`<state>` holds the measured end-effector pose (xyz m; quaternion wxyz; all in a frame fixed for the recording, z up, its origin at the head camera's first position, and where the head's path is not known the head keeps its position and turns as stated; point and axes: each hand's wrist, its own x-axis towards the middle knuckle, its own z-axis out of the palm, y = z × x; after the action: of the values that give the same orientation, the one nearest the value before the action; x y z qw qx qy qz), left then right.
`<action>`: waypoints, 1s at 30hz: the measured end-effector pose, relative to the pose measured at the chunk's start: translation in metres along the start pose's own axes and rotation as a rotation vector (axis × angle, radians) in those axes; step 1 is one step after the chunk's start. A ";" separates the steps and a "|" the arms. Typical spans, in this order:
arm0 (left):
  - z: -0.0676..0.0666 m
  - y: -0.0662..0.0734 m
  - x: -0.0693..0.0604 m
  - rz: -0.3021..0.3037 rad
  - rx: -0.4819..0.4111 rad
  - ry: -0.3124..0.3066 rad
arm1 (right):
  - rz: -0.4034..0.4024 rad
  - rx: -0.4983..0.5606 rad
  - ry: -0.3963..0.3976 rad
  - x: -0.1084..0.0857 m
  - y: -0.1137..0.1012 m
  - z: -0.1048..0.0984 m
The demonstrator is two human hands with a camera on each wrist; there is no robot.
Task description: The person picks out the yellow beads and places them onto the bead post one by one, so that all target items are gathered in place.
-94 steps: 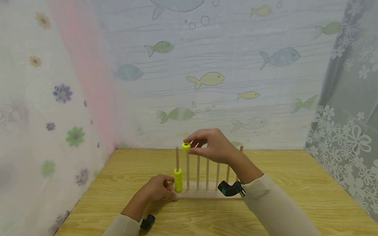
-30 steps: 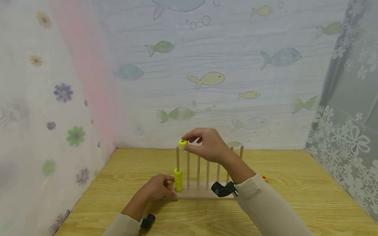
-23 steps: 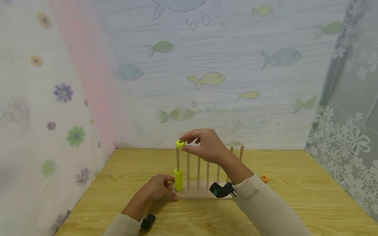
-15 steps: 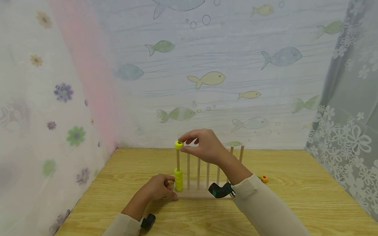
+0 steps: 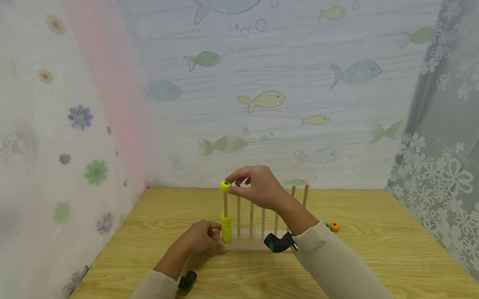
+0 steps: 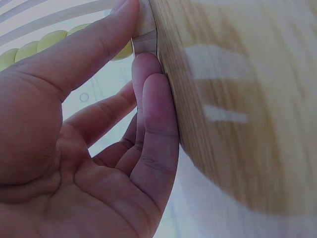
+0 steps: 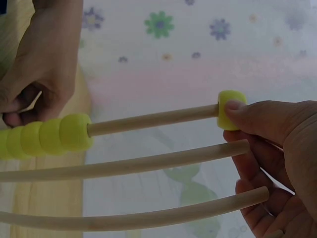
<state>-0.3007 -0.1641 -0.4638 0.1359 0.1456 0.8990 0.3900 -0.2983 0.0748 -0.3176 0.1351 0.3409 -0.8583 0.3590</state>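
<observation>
In the head view my right hand (image 5: 259, 186) pinches a yellow bead (image 5: 225, 186) between thumb and fingers at the top of the leftmost peg (image 5: 225, 204). The right wrist view shows this bead (image 7: 231, 110) threaded at the peg's tip. Lower on the same peg sits a stack of several yellow beads (image 5: 226, 228). My left hand (image 5: 199, 237) grips the left end of the wooden peg stand (image 5: 247, 245), low by the tabletop. In the left wrist view its thumb lies on the stand's end block (image 6: 145, 42), with fingertips against the end.
Several bare upright pegs (image 5: 263, 220) stand to the right, partly hidden by my right forearm. Beyond that arm, an orange bead (image 5: 334, 226) and part of a green bead (image 5: 327, 226) lie on the wood-grain table (image 5: 245, 283). A fish-patterned curtain (image 5: 301, 84) hangs behind.
My right hand has carried the yellow bead left from above the second peg onto the leftmost peg's tip, then slightly down. The left hand stays put. The orange and green beads have come into sight.
</observation>
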 end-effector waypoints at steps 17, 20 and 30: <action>-0.001 0.002 -0.001 -0.006 0.009 0.007 | -0.022 -0.007 -0.043 -0.001 0.000 0.001; 0.000 0.002 -0.001 -0.006 0.011 0.010 | -0.028 -0.019 -0.041 -0.001 0.000 0.001; 0.000 0.004 -0.002 -0.012 0.007 0.018 | -0.035 -0.002 -0.018 -0.004 0.005 -0.003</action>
<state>-0.2985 -0.1621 -0.4609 0.1296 0.1373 0.9025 0.3871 -0.2987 0.0809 -0.3201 0.1340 0.3588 -0.8538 0.3526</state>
